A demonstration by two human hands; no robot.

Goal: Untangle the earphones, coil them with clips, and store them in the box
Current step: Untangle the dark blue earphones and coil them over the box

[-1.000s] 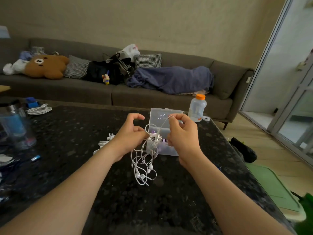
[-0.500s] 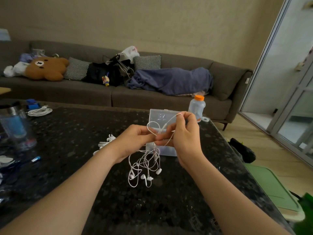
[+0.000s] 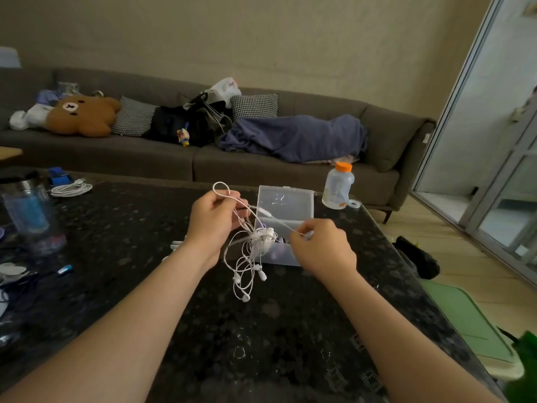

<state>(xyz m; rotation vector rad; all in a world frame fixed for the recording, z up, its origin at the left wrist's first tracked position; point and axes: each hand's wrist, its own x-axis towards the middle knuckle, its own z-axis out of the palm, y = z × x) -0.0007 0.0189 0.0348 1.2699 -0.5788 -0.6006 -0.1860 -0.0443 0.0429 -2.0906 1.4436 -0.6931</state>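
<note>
Left hand (image 3: 213, 221) raised above the dark speckled table (image 3: 122, 257), fingers curled round a bunch of white earphone cords (image 3: 247, 257); one loop sticks up above the knuckles. Right hand (image 3: 322, 247) lower and to the right, thumb and forefinger pinching a single strand that runs taut up to the left hand, with an inline remote (image 3: 263, 211) partway along it. The rest of the tangle hangs between the two hands, several earbuds dangling at the bottom just above the tabletop.

Clear plastic box (image 3: 286, 225) sits on the table directly behind the tangle, lid standing open. Contents hard to make out; something purplish inside.

Small bottle with an orange cap (image 3: 338, 186) stands near the box at the far right table edge. Coiled white cable (image 3: 71, 189) lies far left, a transparent tumbler (image 3: 29, 210) near it.
</note>
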